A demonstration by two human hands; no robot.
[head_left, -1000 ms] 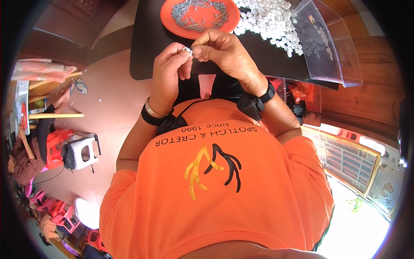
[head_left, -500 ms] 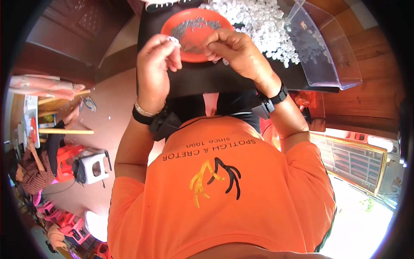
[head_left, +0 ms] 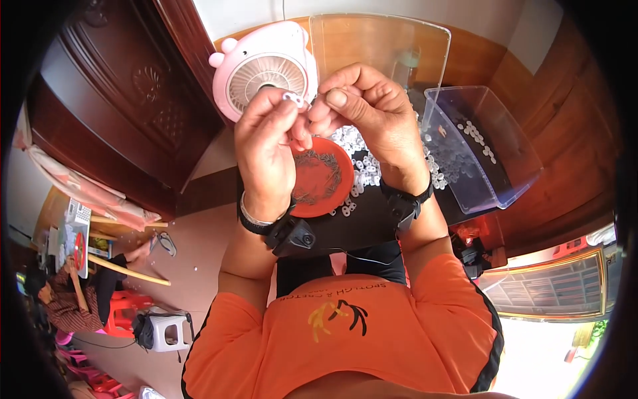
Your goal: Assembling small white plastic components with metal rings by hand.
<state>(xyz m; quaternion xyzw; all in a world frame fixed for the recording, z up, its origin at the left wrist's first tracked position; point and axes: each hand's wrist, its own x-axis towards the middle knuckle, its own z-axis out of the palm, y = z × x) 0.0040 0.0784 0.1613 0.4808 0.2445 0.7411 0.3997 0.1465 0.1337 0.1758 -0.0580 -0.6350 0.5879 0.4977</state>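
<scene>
A small white plastic piece with two holes (head_left: 292, 99) is pinched between the thumb and index finger of my left hand (head_left: 266, 156). Close beside it, my right hand (head_left: 385, 126) has its thumb and index finger pressed together. Whatever lies in that right pinch is too small to make out. Both hands are raised above the table (head_left: 365, 229). Below them sits a round orange-red plate (head_left: 324, 211) with thin grey metal pins (head_left: 334, 174) scattered in it. Many loose white two-holed pieces (head_left: 365, 171) lie to the right of the plate, partly hidden behind my right forearm.
A pink animal-shaped fan (head_left: 229, 83) stands at the far left of the table, with a clear upright panel (head_left: 379, 50) beside it. A clear plastic bin (head_left: 515, 156) with white pieces lies at the right. Another person (head_left: 66, 302) sits at the far left.
The view has tilted up, bringing the fan and clear panel into sight. My hands have come closer together and now appear higher above the plate. The white piece stays in my left hand.
</scene>
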